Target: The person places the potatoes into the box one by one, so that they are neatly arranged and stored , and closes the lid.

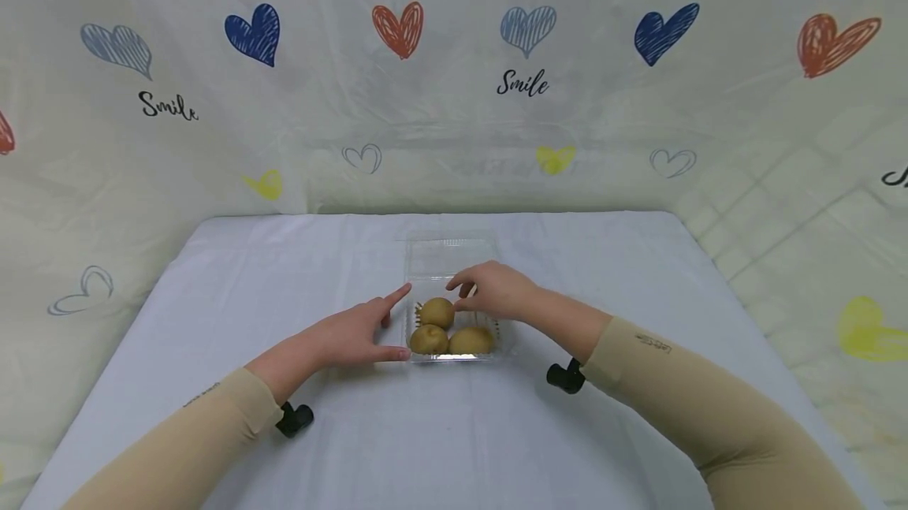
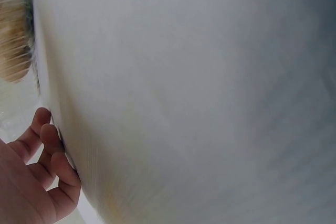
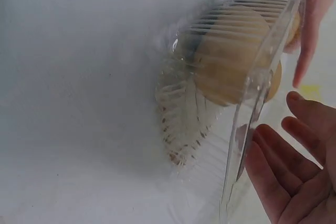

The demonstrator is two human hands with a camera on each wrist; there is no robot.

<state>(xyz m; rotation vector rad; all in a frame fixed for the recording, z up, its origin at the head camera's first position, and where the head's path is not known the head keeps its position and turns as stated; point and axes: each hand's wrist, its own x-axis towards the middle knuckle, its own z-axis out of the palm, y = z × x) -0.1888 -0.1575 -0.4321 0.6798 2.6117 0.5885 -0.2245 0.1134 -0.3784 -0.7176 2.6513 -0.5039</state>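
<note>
A clear plastic clamshell box (image 1: 454, 358) stands on the table with its lid (image 1: 452, 256) laid back behind it. Three potatoes lie in its base: a rear one (image 1: 437, 312), a front left one (image 1: 429, 340) and a front right one (image 1: 471, 340). My left hand (image 1: 358, 333) is beside the box's left side, thumb and forefinger spread, thumb tip at the front corner. Over the right rear part of the base is my right hand (image 1: 500, 291), fingers loosely bent, thumb near the rear potato. In the right wrist view, the right hand (image 3: 299, 166) holds nothing, its fingers close to the box rim.
A white cloth (image 1: 454, 447) covers the table, with the table's far edge a little behind the lid. Behind it hangs a pale curtain (image 1: 454, 116) printed with hearts and "Smile". Small black wrist cameras sit under the left cuff (image 1: 295, 420) and the right cuff (image 1: 565, 377).
</note>
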